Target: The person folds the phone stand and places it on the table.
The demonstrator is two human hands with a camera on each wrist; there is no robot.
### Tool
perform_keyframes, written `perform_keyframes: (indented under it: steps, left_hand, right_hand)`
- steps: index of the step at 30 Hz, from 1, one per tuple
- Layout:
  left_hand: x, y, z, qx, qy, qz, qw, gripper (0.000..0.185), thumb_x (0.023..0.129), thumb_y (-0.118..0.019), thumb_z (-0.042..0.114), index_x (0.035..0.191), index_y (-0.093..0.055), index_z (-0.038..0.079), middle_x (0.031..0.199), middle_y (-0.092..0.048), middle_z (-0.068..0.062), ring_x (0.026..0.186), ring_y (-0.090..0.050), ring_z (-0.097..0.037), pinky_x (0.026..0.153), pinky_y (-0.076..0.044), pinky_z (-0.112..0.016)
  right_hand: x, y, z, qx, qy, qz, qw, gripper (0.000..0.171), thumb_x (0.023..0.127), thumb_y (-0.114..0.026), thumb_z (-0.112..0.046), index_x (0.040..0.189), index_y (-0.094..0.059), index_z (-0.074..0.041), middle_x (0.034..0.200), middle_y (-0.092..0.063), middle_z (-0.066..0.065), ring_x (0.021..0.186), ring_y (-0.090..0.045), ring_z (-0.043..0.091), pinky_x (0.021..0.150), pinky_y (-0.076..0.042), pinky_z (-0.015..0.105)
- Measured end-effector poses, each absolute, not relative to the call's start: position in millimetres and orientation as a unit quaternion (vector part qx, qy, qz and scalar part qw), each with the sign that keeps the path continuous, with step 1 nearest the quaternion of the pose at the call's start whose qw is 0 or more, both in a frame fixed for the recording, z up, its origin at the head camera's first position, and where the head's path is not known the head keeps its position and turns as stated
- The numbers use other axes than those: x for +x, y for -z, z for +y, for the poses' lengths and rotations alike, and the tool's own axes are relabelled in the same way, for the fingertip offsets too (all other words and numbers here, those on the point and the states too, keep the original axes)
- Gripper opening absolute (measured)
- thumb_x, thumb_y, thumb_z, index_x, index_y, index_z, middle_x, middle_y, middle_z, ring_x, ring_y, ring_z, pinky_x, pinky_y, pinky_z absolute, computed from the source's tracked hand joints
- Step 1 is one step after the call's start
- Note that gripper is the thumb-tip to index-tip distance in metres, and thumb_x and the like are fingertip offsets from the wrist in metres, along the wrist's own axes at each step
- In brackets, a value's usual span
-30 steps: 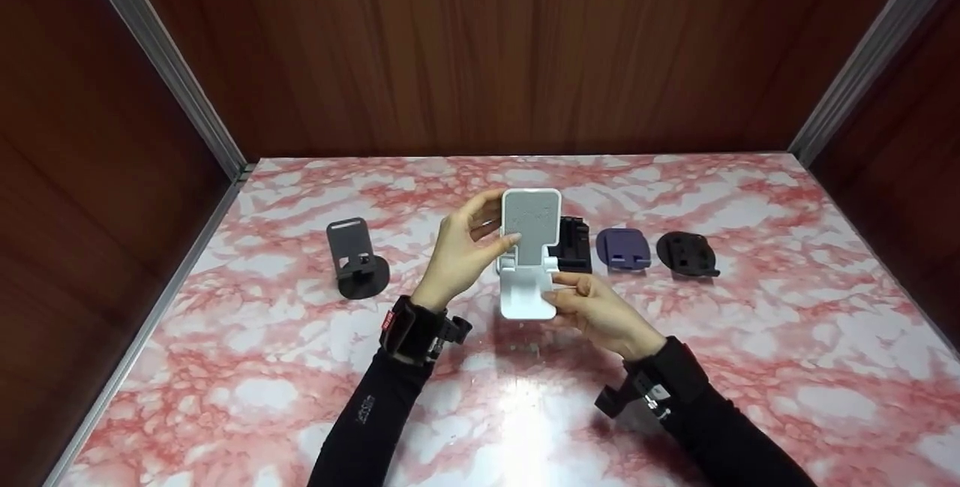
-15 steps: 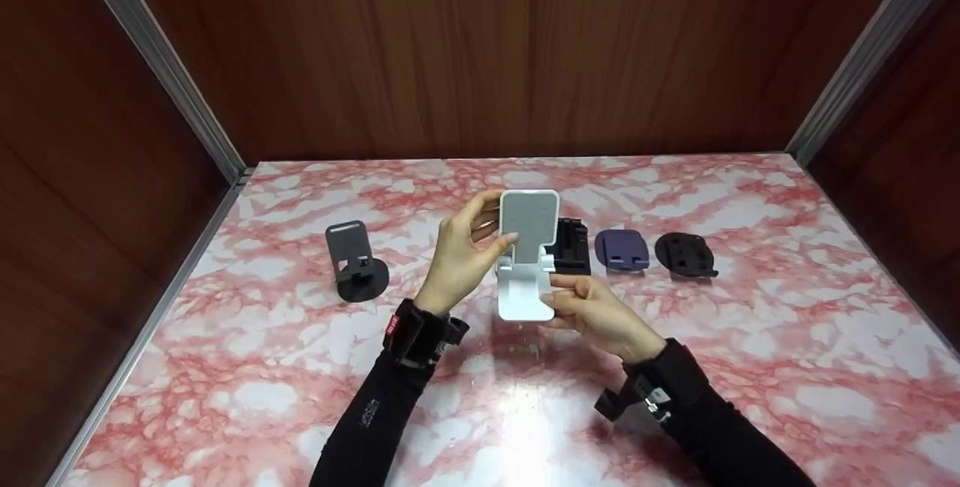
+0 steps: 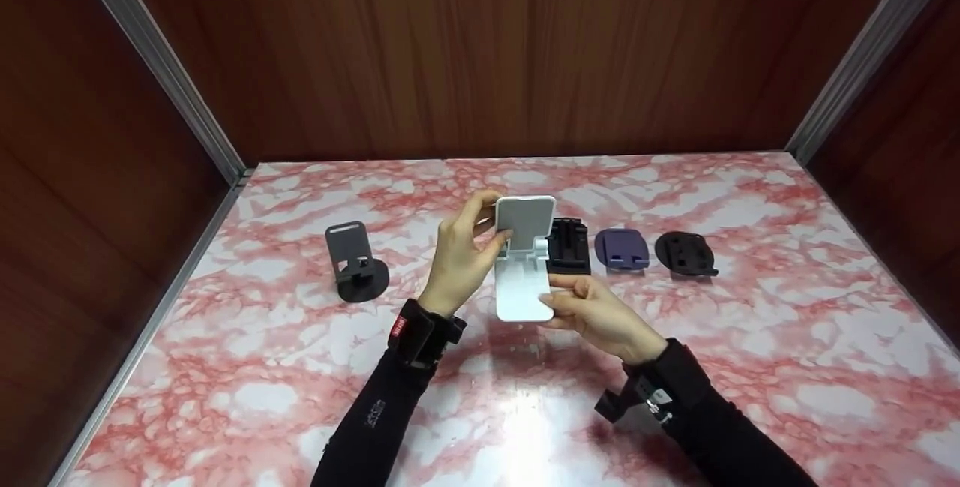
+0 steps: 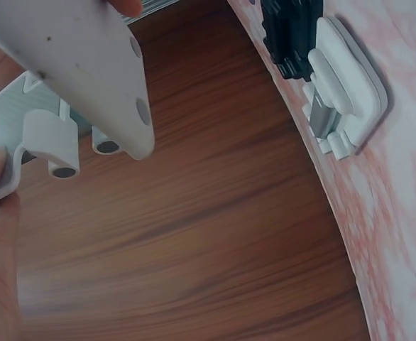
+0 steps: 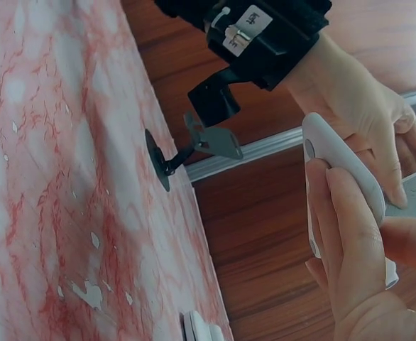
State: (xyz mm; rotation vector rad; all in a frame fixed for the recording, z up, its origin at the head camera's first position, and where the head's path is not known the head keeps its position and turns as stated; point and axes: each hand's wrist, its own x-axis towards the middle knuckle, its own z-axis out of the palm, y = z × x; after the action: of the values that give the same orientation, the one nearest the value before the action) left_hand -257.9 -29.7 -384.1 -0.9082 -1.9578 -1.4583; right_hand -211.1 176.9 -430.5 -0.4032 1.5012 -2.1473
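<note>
Both hands hold a white foldable phone stand with a grey-padded upper plate, raised over the table. My left hand pinches the upper plate by its left edge, thumb in front. The right hand pinches the lower plate at its right edge, thumb on the face. In the left wrist view the white underside shows round grey pads, and the hinge knuckles are visible beside it. Seen from the right wrist, the fingers lie along the back of the plate.
On the marbled table stand an unfolded grey phone stand at left, and folded black, purple and round black ones at right. Another white folded stand lies beside the black one. Wooden panels enclose the table.
The upper plate has tilted and sunk slightly against the lower plate, so its pad looks shorter and the hinge has closed up. My left hand moved with it; the right hand has barely moved.
</note>
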Motion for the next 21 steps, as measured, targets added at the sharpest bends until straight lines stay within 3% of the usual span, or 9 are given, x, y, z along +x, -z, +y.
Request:
perform_keyframes:
  steps: [15,21]
  left_hand:
    - [-260.0,388.0,-27.7,-0.373,0.503,-0.721,0.297,0.034,0.076,-0.066,-0.023,0.099,-0.051,-0.003,0.111,-0.061,-0.017,0.106,-0.062,-0.025,0.092,-0.051,-0.027]
    - [-260.1,388.4,-28.0,-0.394,0.467,-0.727,0.314,0.034,0.076,-0.066,-0.023,0.097,-0.05,-0.003,0.11,-0.06,-0.016,0.105,-0.062,-0.026,0.092,-0.051,-0.027]
  right_hand:
    - [-212.2,433.0,177.0,-0.141,0.787,0.555,0.229,0.044,0.098,-0.051,0.002,0.138,-0.038,0.016,0.124,-0.06,0.022,0.109,-0.062,0.03,0.099,-0.043,0.051]
    - [-214.7,434.1,180.2,-0.135,0.785,0.56,0.228,0.044,0.098,-0.051,0.002,0.138,-0.039,0.016,0.122,-0.062,0.021,0.107,-0.063,0.031,0.096,-0.047,0.049]
